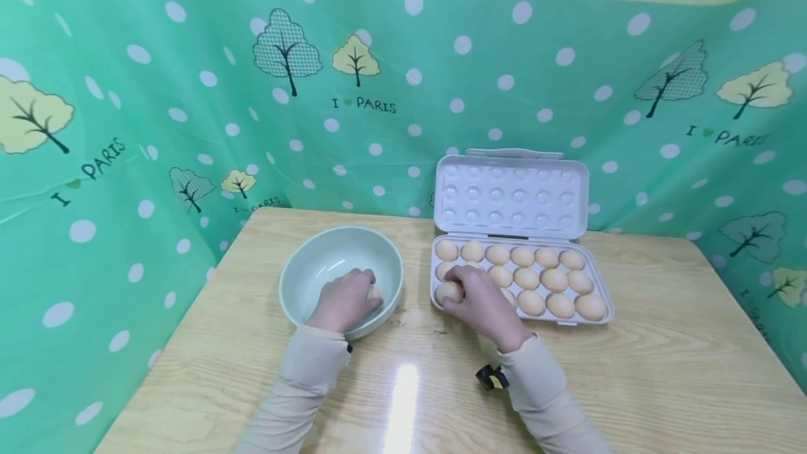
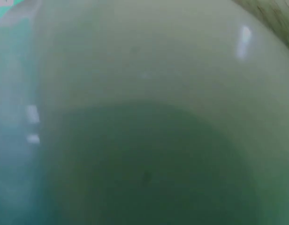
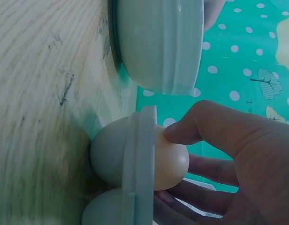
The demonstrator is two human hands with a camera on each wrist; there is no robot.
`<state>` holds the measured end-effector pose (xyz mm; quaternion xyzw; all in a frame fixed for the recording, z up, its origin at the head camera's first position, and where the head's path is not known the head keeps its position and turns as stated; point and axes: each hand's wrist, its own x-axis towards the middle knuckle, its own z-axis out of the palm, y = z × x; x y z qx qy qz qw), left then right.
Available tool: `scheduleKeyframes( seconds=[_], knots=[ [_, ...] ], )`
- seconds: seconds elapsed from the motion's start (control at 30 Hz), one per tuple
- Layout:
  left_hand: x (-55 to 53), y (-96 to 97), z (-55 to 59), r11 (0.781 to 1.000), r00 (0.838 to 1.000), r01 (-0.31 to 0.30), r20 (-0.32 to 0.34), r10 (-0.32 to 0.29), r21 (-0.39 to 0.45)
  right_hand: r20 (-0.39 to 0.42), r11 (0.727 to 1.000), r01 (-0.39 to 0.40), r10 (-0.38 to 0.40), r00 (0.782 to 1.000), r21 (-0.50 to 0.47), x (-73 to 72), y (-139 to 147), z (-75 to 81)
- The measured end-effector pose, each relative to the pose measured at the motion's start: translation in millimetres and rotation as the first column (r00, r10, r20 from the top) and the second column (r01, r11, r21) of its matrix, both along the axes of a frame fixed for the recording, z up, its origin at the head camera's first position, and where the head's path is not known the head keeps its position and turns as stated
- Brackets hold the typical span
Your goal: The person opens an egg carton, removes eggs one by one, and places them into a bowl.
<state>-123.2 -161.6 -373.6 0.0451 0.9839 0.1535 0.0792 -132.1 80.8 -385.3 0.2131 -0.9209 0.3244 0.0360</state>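
Note:
My left hand (image 1: 343, 301) reaches over the pale green bowl (image 1: 301, 265) and holds an egg (image 1: 375, 292) inside it, mostly covered by the fingers. In the left wrist view only the smooth inner wall of the bowl (image 2: 144, 70) shows, not the hand. My right hand (image 1: 480, 300) is at the front left corner of the opened egg box (image 1: 604, 289). Its thumb and fingers grip the corner egg (image 1: 449, 292). From the right wrist, that egg (image 3: 170, 161) still sits in its hole in the tray, the thumb on one side and fingers around the other.
Several brown eggs (image 1: 530, 303) fill the box in rows; my right hand hides some. The dimpled lid (image 1: 520, 191) stands upright behind them, near the polka-dot curtain (image 1: 463, 111). The bowl stands left of the box on the wooden table (image 1: 681, 370).

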Motion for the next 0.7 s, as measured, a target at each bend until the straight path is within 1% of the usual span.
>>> scheduleKeyframes(
  seconds=[0.17,0.3,0.5,0.63,0.7],
  knots=[
    [1.9,1.7,0.2,1.0,1.0,0.0,-0.002,0.0,-0.029,0.024,1.0,0.02,-0.02,1.0,0.004,-0.4,2,0.4],
    [3.2,2.7,2.3,0.999,1.0,0.005,-0.013,-0.006,-0.044,0.021,1.0,0.022,-0.022,1.0,0.006,-0.9,3,3.2],
    [7.1,2.5,11.3,0.999,0.999,0.004,-0.035,-0.006,-0.054,0.033,0.999,0.038,-0.038,0.999,-0.003,0.1,6,10.8],
    [9.4,2.4,17.5,0.999,0.999,-0.005,-0.052,0.002,-0.05,0.025,0.999,0.033,-0.032,0.999,-0.011,0.0,8,12.6],
    [10.0,3.0,19.9,0.999,0.997,-0.002,-0.076,-0.002,-0.048,0.018,0.999,0.029,-0.029,0.999,-0.022,0.2,8,13.3]
  ],
)
